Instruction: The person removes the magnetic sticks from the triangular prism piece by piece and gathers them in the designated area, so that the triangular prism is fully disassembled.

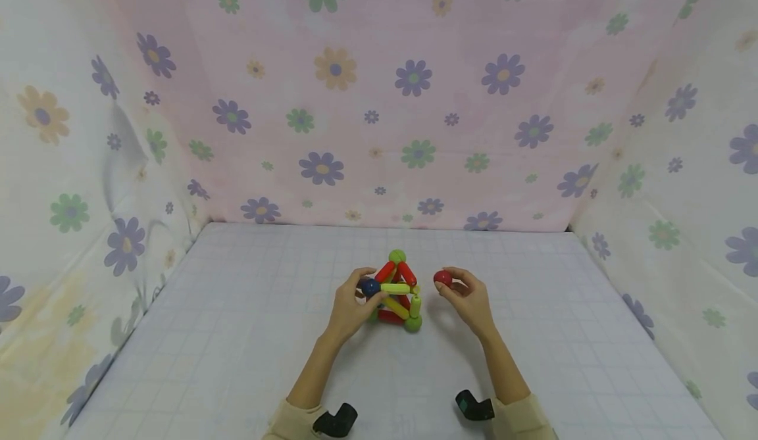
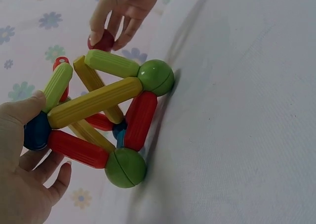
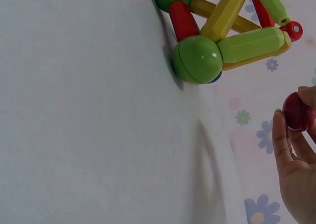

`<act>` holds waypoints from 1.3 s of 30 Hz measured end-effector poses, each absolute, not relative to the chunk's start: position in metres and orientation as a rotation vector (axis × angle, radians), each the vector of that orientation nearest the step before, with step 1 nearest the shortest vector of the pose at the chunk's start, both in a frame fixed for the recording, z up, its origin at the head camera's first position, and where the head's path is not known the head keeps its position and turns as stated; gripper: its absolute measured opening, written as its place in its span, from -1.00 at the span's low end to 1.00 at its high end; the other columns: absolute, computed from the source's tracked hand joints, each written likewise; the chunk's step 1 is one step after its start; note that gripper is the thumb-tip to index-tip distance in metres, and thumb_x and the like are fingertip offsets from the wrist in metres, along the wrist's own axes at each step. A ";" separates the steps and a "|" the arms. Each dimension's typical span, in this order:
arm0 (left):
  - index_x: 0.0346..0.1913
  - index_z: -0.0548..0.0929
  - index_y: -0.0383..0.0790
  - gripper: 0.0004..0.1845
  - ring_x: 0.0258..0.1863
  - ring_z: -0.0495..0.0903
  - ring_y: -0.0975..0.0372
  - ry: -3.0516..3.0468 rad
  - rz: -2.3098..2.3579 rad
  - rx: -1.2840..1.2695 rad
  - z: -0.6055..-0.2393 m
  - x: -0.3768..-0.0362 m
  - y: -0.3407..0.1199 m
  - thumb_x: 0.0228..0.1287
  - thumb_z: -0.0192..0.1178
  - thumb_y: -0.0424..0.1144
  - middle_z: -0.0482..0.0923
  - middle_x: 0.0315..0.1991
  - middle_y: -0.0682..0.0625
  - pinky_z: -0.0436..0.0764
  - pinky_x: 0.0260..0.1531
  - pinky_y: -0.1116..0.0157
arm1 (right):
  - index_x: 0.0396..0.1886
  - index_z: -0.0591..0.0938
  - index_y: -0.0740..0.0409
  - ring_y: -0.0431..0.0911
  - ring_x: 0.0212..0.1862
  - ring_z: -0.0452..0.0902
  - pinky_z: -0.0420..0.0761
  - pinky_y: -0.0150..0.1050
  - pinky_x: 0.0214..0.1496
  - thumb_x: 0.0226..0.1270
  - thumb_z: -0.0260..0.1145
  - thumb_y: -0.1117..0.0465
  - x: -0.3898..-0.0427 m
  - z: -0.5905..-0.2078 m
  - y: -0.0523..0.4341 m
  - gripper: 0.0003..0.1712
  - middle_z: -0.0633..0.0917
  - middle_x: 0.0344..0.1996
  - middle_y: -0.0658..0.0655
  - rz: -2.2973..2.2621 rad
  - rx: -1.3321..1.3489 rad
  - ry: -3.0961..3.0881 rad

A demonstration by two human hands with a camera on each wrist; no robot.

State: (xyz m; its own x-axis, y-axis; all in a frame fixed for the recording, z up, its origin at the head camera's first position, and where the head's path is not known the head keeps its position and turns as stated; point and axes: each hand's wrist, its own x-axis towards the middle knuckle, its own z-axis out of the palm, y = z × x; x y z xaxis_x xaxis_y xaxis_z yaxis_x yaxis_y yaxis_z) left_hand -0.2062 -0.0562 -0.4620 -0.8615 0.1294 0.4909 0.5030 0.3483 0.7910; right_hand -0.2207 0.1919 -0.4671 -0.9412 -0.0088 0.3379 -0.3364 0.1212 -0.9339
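A small frame of red, yellow and green rods (image 1: 398,295) (image 2: 98,110) (image 3: 232,21) joined by green balls (image 2: 155,77) (image 3: 197,58) stands on the white gridded mat (image 1: 237,335). My left hand (image 1: 354,305) (image 2: 24,164) grips the blue ball (image 1: 370,287) (image 2: 35,131) at the frame's left corner. To the right of the frame, my right hand (image 1: 464,295) (image 3: 296,155) (image 2: 123,11) pinches a loose red ball (image 1: 442,278) (image 3: 297,111) (image 2: 102,41), held a little apart from the rods.
Flowered cloth walls (image 1: 379,98) close in the mat at the back and on both sides. Bare mat lies all round the frame. A black wrist camera mount (image 1: 335,420) shows on each forearm.
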 end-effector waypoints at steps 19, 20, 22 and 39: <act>-0.05 0.58 -0.37 -0.64 -0.33 0.55 0.15 -2.225 -1.573 -0.507 -0.465 -0.204 -0.055 0.07 0.36 -0.33 0.66 -0.25 -0.11 0.58 -0.36 0.04 | 0.05 0.53 0.41 -0.03 -0.20 0.63 0.53 -0.53 -0.23 0.17 0.39 0.24 -0.272 -0.493 0.211 -0.51 0.58 -0.03 0.40 1.650 0.195 -2.435; -0.05 0.58 -0.37 -0.64 -0.33 0.55 0.15 -2.224 -1.579 -0.505 -0.465 -0.204 -0.055 0.08 0.36 -0.33 0.66 -0.25 -0.11 0.58 -0.35 0.04 | 0.05 0.53 0.40 0.02 -0.19 0.63 0.53 -0.53 -0.24 0.17 0.38 0.25 -0.275 -0.494 0.211 -0.52 0.58 -0.03 0.41 1.654 0.180 -2.441; -0.05 0.58 -0.36 -0.64 -0.33 0.55 0.15 -2.221 -1.580 -0.506 -0.465 -0.205 -0.055 0.08 0.36 -0.32 0.66 -0.26 -0.11 0.57 -0.36 0.03 | 0.05 0.53 0.39 0.08 -0.16 0.62 0.52 -0.54 -0.23 0.17 0.38 0.26 -0.279 -0.495 0.211 -0.52 0.58 -0.03 0.40 1.658 0.149 -2.460; -0.05 0.59 -0.35 -0.65 -0.31 0.56 0.13 -2.223 -1.603 -0.493 -0.465 -0.205 -0.055 0.09 0.36 -0.30 0.66 -0.24 -0.11 0.57 -0.34 0.03 | 0.02 0.54 0.41 0.15 -0.07 0.56 0.55 -0.31 -0.06 0.17 0.39 0.18 -0.306 -0.506 0.208 -0.50 0.63 -0.11 0.39 1.574 0.123 -2.454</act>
